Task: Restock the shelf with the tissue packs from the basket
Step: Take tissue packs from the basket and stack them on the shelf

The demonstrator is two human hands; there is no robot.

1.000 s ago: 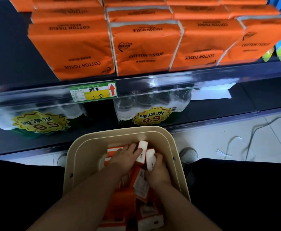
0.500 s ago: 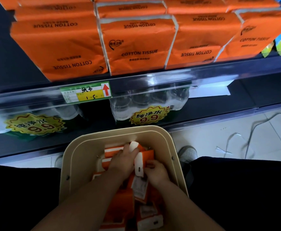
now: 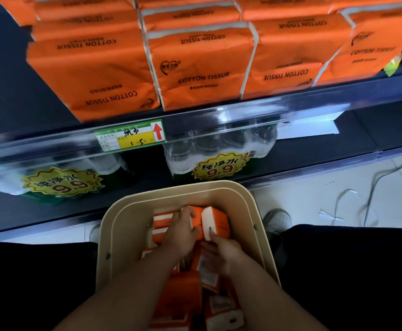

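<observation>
1. The left hand point(image 3: 180, 232) has closed over the left pack point(image 3: 196, 212), and its fingers now curl across the pack's far top.
2. The right hand point(image 3: 221, 254) has slid nearer and now pinches the right pack point(image 3: 217, 222) at its near edge.
3. Both packs have turned. Broad orange faces show where white ends did, and the packs are pressed together toward the far end of the basket point(image 3: 114, 225).

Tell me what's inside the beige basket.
Orange tissue packs in a loose pile, with the left hand and right hand each gripping one near the far end. The basket floor and anything lower down are hidden by the pile and forearms.
</observation>
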